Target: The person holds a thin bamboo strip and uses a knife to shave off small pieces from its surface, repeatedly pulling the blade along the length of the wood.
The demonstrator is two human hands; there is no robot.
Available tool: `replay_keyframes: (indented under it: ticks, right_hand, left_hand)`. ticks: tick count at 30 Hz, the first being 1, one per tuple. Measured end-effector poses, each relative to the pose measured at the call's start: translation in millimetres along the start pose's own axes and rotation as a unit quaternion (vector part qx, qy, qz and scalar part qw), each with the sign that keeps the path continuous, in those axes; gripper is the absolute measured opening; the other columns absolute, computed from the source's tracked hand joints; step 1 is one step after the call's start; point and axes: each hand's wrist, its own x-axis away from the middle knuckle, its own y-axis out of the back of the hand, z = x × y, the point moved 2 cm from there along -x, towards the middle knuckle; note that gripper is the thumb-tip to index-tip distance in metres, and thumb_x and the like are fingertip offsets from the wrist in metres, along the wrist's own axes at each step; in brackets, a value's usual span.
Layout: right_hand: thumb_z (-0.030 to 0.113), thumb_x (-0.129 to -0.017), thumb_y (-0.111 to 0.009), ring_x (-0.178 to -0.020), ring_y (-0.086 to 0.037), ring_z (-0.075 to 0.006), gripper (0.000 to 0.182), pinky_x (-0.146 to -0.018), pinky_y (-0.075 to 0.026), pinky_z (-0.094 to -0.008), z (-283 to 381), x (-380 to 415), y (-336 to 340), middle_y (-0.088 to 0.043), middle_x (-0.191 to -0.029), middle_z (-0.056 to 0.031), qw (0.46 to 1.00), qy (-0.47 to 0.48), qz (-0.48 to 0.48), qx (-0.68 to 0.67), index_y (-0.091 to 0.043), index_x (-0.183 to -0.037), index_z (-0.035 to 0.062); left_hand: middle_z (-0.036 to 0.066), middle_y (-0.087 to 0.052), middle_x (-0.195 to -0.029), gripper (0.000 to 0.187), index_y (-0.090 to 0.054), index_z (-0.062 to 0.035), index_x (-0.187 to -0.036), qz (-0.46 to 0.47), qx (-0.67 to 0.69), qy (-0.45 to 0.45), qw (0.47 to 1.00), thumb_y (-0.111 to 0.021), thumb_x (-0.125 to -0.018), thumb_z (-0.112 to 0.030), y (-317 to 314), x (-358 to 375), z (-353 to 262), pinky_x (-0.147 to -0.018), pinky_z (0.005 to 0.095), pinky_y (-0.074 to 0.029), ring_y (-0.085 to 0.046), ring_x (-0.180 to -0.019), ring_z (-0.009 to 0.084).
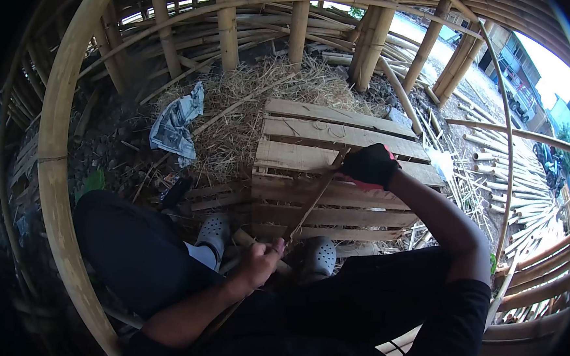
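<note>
A thin brown strip, seemingly split bamboo, runs slantwise between my two hands in front of a slatted wooden crate. My left hand is bare and closed around the strip's near end, low between my knees, with the thumb on top. At the far end, my right hand wears a black and red glove and is closed on the strip above the crate's edge. The glove hides its fingers, so whether it also holds a tool cannot be seen. Thin shavings lie on the crate top.
A large curved bamboo pole rises close on my left. Straw and a crumpled newspaper lie beyond my knees. Upright bamboo posts stand behind the crate. Many cut bamboo poles are spread on the ground at right.
</note>
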Motion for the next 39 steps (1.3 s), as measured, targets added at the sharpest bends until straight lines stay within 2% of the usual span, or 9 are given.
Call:
replay_keyframes:
  ticks: [6, 12, 15, 16, 18, 22, 24, 29, 39]
  right_hand:
    - [0.05, -0.096, -0.039, -0.072, -0.068, -0.0238, 0.041, -0.059, -0.053, -0.0382, 10, 9, 12, -0.069, -0.081, -0.0028, 0.998, -0.027, 0.046, 0.029, -0.071, -0.094, 0.0243]
    - [0.053, -0.096, -0.039, -0.071, -0.068, -0.0255, 0.047, -0.059, -0.052, -0.0398, -9, 13, 5, -0.069, -0.077, -0.0063, 0.995, -0.095, -0.007, -0.008, -0.07, -0.091, 0.0179]
    - [0.056, -0.095, -0.037, -0.072, -0.067, -0.0274, 0.054, -0.063, -0.052, -0.0427, -62, 8, -25, -0.07, -0.082, -0.0082, 0.966, -0.258, 0.014, -0.005, -0.07, -0.09, 0.013]
    - [0.056, -0.096, -0.036, -0.071, -0.067, -0.0282, 0.056, -0.062, -0.051, -0.0438, -71, 18, -22, -0.07, -0.08, -0.01, 0.968, -0.25, 0.012, -0.014, -0.07, -0.087, 0.0121]
    - [0.054, -0.097, -0.033, -0.071, -0.067, -0.0299, 0.057, -0.062, -0.051, -0.0455, -66, 30, -21, -0.068, -0.076, -0.0115, 0.966, -0.255, -0.045, -0.017, -0.071, -0.087, 0.0119]
    - [0.044, -0.096, -0.044, -0.066, -0.065, -0.03, 0.036, -0.055, -0.049, -0.0439, -28, 20, -17, -0.065, -0.076, -0.0104, 0.985, -0.155, -0.06, -0.033, -0.067, -0.1, 0.017]
    - [0.053, -0.094, -0.043, -0.061, -0.065, -0.0291, 0.049, -0.055, -0.05, -0.0419, 17, 17, 9, -0.065, -0.068, -0.0099, 0.989, -0.082, -0.075, -0.095, -0.066, -0.083, 0.0116]
    - [0.055, -0.094, -0.043, -0.072, -0.067, -0.0309, 0.051, -0.066, -0.053, -0.0417, 97, 28, 15, -0.068, -0.076, -0.0122, 0.979, 0.06, -0.025, -0.192, -0.068, -0.091, 0.0107]
    - [0.045, -0.095, -0.045, -0.08, -0.068, -0.0311, 0.037, -0.069, -0.053, -0.042, 101, 31, 31, -0.07, -0.09, -0.0107, 0.968, 0.056, 0.029, -0.241, -0.068, -0.11, 0.0207]
  left_hand:
    - [0.01, -0.05, -0.053, 0.055, -0.058, 0.0008, -0.071, -0.068, -0.181, -0.066, 0.979, -0.046, -0.098, -0.045, -3, 0, -5, -0.053, 0.036, -0.039, -0.047, -0.052, 0.0165]
    - [0.0, -0.049, -0.055, 0.051, -0.056, -0.0023, -0.069, -0.116, -0.247, -0.114, 0.955, -0.047, -0.099, -0.042, -4, -6, 9, -0.052, 0.0307, -0.039, -0.048, -0.054, 0.0103]
    - [0.0, -0.05, -0.057, 0.051, -0.057, -0.0013, -0.072, -0.076, -0.164, -0.066, 0.981, -0.047, -0.099, -0.043, 4, -4, 5, -0.054, 0.0314, -0.04, -0.049, -0.057, 0.0104]
    - [0.015, -0.06, -0.063, 0.052, -0.062, 0.0015, -0.079, -0.083, -0.166, -0.059, 0.981, -0.048, -0.098, -0.044, 8, -5, 4, -0.061, 0.0376, -0.046, -0.062, -0.063, 0.0243]
    - [0.014, -0.06, -0.063, 0.052, -0.062, 0.0018, -0.079, -0.093, -0.144, -0.057, 0.984, -0.048, -0.098, -0.044, 15, -8, 8, -0.061, 0.0375, -0.046, -0.061, -0.062, 0.0235]
    - [0.003, -0.056, -0.06, 0.05, -0.058, -0.0007, -0.074, -0.076, -0.082, -0.033, 0.993, -0.046, -0.099, -0.042, 15, -8, 7, -0.052, 0.0317, -0.041, -0.052, -0.053, 0.0148]
    - [0.0, -0.052, -0.057, 0.047, -0.056, -0.0032, -0.075, -0.05, -0.068, -0.029, 0.996, -0.046, -0.099, -0.042, 15, -4, -4, -0.048, 0.0281, -0.038, -0.047, -0.048, 0.0109]
    - [-0.007, -0.031, -0.051, 0.047, -0.039, -0.0164, -0.073, 0.161, 0.202, 0.15, 0.954, -0.028, -0.1, -0.053, 7, 5, -9, -0.036, 0.0208, -0.023, -0.027, -0.037, 0.006]
    - [0.002, -0.054, -0.067, 0.056, -0.056, -0.0114, -0.09, 0.128, 0.093, 0.183, 0.97, -0.028, -0.096, -0.06, 15, -18, -17, -0.049, 0.0254, -0.04, -0.052, -0.055, 0.0135]
